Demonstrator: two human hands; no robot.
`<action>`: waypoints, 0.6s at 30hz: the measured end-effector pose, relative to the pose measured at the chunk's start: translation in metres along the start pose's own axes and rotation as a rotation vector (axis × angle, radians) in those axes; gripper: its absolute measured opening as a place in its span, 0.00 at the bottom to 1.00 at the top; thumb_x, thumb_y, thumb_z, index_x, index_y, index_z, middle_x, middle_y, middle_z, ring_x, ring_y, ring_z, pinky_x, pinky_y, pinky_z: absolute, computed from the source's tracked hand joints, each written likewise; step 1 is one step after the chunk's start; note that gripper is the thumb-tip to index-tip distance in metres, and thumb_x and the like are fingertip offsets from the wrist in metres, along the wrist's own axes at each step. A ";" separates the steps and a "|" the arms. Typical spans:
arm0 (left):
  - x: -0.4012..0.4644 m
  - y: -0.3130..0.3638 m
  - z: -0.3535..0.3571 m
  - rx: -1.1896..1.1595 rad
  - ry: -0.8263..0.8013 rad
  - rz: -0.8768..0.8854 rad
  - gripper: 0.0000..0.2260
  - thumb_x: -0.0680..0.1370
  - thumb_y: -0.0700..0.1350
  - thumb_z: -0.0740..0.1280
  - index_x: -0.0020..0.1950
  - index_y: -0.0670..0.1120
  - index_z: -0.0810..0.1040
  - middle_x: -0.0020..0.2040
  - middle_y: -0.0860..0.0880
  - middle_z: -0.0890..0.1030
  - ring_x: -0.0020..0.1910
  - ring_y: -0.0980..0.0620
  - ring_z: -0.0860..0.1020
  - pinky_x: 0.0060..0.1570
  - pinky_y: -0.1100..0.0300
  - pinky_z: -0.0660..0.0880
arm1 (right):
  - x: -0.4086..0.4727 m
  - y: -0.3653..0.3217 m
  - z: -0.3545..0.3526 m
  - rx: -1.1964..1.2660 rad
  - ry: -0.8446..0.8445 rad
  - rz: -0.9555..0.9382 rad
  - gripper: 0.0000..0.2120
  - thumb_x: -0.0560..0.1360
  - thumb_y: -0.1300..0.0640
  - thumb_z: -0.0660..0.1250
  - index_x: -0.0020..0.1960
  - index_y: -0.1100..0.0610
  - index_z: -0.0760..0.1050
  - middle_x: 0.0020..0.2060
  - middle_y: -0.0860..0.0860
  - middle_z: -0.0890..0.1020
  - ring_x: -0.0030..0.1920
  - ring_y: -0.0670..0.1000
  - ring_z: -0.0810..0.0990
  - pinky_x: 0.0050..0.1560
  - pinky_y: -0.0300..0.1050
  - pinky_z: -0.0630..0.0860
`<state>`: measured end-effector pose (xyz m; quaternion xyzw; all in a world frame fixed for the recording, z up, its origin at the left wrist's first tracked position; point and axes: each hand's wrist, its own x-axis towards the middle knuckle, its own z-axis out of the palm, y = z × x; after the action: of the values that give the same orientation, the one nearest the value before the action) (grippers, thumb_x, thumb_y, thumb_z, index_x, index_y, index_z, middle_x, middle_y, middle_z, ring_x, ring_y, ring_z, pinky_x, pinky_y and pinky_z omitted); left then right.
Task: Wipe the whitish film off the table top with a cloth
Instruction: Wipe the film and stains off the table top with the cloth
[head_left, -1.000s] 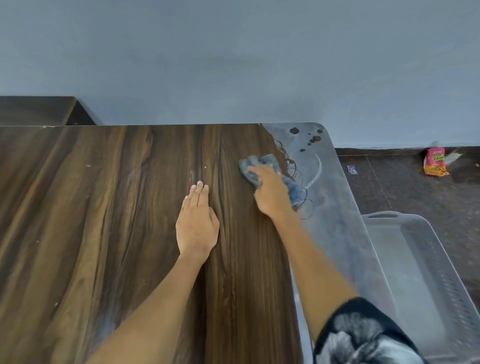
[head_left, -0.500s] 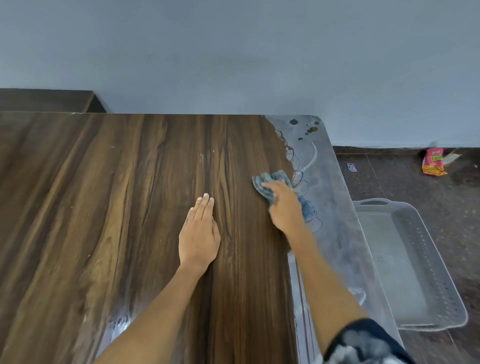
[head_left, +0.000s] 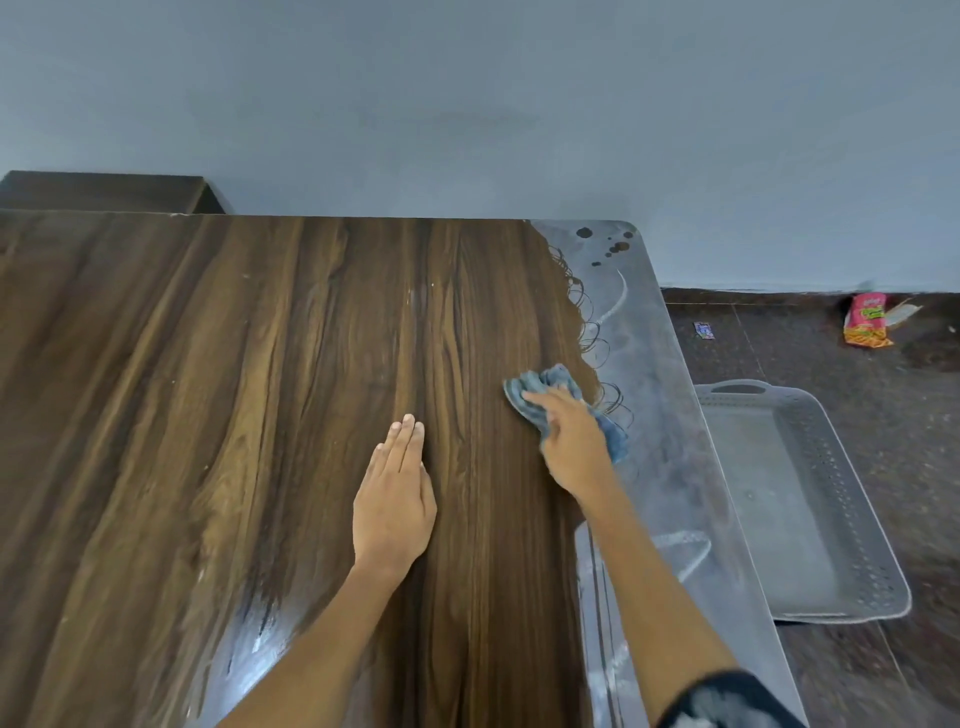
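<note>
Crumpled blue cloth under right hand

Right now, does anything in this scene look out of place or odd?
Yes. A red snack packet and a small wrapper lie on the floor by the wall, like litter. On the table, a whitish film covers the right edge.

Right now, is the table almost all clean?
Mostly. The wide brown part of the table top already looks wiped. The right hand presses the blue cloth at the film's edge while the left hand lies flat. The whitish film along the right side is left.
</note>
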<state>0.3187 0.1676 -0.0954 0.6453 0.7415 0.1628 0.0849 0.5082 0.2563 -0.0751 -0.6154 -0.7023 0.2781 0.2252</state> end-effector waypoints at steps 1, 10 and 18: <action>-0.003 0.000 0.000 0.002 -0.001 -0.001 0.25 0.78 0.47 0.44 0.71 0.40 0.66 0.71 0.45 0.68 0.71 0.49 0.64 0.70 0.55 0.56 | 0.001 -0.011 0.007 0.013 0.009 -0.013 0.22 0.76 0.71 0.58 0.65 0.53 0.72 0.68 0.53 0.69 0.72 0.52 0.60 0.73 0.48 0.53; -0.033 -0.002 -0.004 0.001 -0.027 -0.003 0.25 0.78 0.47 0.45 0.71 0.39 0.65 0.71 0.45 0.67 0.71 0.49 0.64 0.70 0.55 0.60 | -0.133 0.004 0.016 0.110 -0.167 -0.303 0.32 0.68 0.75 0.67 0.63 0.46 0.69 0.64 0.39 0.70 0.67 0.41 0.63 0.72 0.49 0.56; -0.068 -0.001 -0.008 -0.006 -0.030 -0.016 0.24 0.79 0.46 0.46 0.70 0.39 0.66 0.71 0.45 0.68 0.71 0.49 0.64 0.70 0.59 0.55 | -0.079 -0.024 0.003 0.044 -0.096 0.018 0.18 0.78 0.66 0.55 0.64 0.54 0.73 0.68 0.51 0.69 0.72 0.50 0.60 0.73 0.45 0.52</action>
<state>0.3256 0.0994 -0.0939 0.6416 0.7446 0.1548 0.0994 0.4993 0.1755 -0.0593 -0.6028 -0.7003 0.3246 0.2021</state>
